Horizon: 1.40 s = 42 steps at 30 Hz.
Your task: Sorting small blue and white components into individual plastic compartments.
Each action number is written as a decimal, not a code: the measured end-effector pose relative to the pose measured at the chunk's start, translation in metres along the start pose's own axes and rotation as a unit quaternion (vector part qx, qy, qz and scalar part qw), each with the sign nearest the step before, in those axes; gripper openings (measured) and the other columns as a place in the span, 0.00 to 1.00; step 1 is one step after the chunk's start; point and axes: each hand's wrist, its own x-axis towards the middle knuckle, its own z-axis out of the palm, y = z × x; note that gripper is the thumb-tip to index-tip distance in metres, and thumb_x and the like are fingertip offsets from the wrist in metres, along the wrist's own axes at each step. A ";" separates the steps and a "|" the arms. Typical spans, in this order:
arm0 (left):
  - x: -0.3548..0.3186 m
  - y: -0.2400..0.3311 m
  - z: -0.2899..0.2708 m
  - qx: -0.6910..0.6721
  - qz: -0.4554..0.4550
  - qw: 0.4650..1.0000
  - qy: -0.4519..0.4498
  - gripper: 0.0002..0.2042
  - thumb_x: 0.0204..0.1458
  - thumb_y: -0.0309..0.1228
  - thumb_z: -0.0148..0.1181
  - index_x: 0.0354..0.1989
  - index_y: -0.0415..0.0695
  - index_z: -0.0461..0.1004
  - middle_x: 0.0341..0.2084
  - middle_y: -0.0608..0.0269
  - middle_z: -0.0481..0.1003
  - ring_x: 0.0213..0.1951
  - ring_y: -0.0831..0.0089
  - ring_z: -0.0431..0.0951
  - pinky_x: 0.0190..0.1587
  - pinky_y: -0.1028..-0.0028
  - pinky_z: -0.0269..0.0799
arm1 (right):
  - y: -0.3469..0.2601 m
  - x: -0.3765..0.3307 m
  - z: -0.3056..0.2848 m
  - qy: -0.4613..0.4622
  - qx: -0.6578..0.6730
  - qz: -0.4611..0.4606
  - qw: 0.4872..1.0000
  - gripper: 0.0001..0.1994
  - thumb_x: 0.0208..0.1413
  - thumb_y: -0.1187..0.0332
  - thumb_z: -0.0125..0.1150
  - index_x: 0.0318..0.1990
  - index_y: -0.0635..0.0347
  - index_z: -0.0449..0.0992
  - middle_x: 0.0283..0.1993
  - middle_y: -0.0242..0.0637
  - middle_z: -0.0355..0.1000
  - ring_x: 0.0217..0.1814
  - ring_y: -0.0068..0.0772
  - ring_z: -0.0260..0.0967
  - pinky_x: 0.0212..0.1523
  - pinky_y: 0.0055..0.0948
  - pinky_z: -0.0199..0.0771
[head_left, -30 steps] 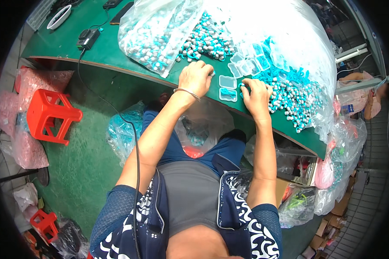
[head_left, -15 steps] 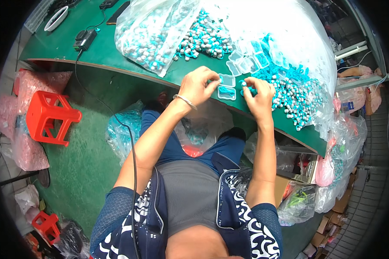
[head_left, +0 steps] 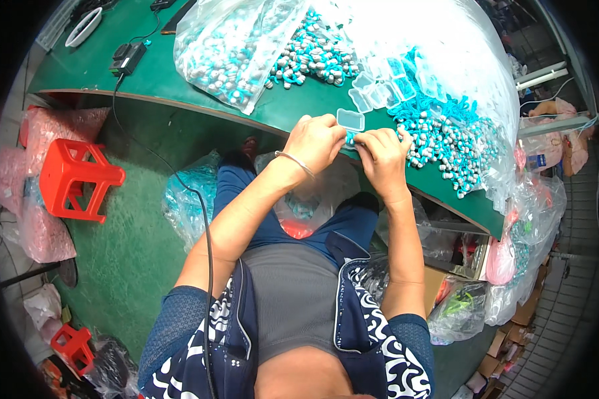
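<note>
My left grip and right grip (clamped or not, I couldn't tell) seemingly loaded turquoise cord into the clear rectangular plastic box; tucking was needed.

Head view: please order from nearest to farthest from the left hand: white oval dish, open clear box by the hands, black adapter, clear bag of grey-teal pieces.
From the left hand:
1. Open clear box: just right of it
2. Clear bag: ahead and left
3. Black adapter: farther left
4. White oval dish: beyond the adapter, upper left
</note>
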 end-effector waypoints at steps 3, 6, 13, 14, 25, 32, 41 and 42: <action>0.000 -0.002 -0.002 0.006 0.008 1.000 -0.018 0.04 0.50 0.30 0.64 0.32 0.46 0.79 0.29 0.63 0.74 0.35 0.61 0.77 0.37 0.63 0.68 | 0.002 -0.002 0.002 -0.017 0.040 0.045 0.998 0.09 0.47 0.71 0.69 0.37 0.50 0.78 0.35 0.26 0.75 0.43 0.32 0.71 0.57 0.47 0.55; 0.000 0.001 -0.005 0.006 0.007 1.000 -0.028 0.05 0.50 0.30 0.64 0.34 0.46 0.79 0.30 0.62 0.74 0.35 0.60 0.77 0.38 0.62 0.68 | 0.000 -0.002 0.004 -0.008 0.044 0.065 0.997 0.09 0.46 0.71 0.69 0.36 0.49 0.78 0.35 0.26 0.75 0.44 0.33 0.71 0.57 0.47 0.54; 0.001 0.003 -0.006 -0.031 -0.010 0.999 -0.014 0.17 0.47 0.33 0.68 0.46 0.47 0.76 0.36 0.58 0.73 0.37 0.56 0.77 0.40 0.60 0.73 | 0.003 -0.001 0.004 -0.019 0.059 0.062 0.996 0.08 0.46 0.70 0.70 0.35 0.48 0.79 0.35 0.26 0.75 0.44 0.32 0.70 0.55 0.44 0.54; 0.001 0.003 -0.006 -0.032 -0.008 0.999 -0.022 0.18 0.47 0.33 0.68 0.47 0.47 0.75 0.36 0.57 0.73 0.36 0.56 0.77 0.40 0.60 0.73 | 0.003 0.000 0.004 -0.020 0.061 0.060 0.996 0.08 0.47 0.70 0.69 0.35 0.49 0.79 0.35 0.26 0.75 0.44 0.32 0.71 0.55 0.43 0.54; 0.000 0.000 -0.002 -0.020 -0.017 0.998 -0.048 0.18 0.46 0.33 0.69 0.46 0.45 0.76 0.37 0.57 0.71 0.38 0.56 0.77 0.42 0.60 0.73 | 0.021 0.012 0.018 -0.025 0.027 0.107 0.994 0.09 0.53 0.70 0.63 0.42 0.52 0.80 0.41 0.33 0.76 0.46 0.37 0.71 0.54 0.42 0.56; -0.003 -0.004 0.000 -0.021 0.006 1.000 -0.023 0.19 0.45 0.33 0.70 0.46 0.47 0.76 0.37 0.59 0.73 0.38 0.56 0.77 0.42 0.60 0.74 | 0.021 0.021 0.027 -0.075 -0.013 0.134 0.988 0.13 0.52 0.68 0.65 0.46 0.52 0.78 0.41 0.34 0.74 0.49 0.39 0.70 0.54 0.48 0.55; -0.005 -0.001 0.001 -0.046 -0.020 0.999 -0.001 0.18 0.45 0.33 0.70 0.46 0.47 0.74 0.35 0.59 0.73 0.39 0.56 0.77 0.41 0.60 0.72 | 0.025 0.022 0.021 0.019 0.173 0.133 0.976 0.11 0.46 0.79 0.67 0.39 0.62 0.77 0.35 0.41 0.74 0.33 0.40 0.73 0.35 0.35 0.73; -0.006 0.001 0.001 -0.054 -0.029 0.998 0.006 0.18 0.45 0.33 0.70 0.45 0.48 0.74 0.35 0.59 0.73 0.38 0.56 0.77 0.41 0.60 0.72 | 0.023 0.020 0.019 0.039 0.183 0.124 0.975 0.11 0.46 0.81 0.67 0.38 0.63 0.77 0.35 0.42 0.74 0.31 0.39 0.73 0.32 0.33 0.74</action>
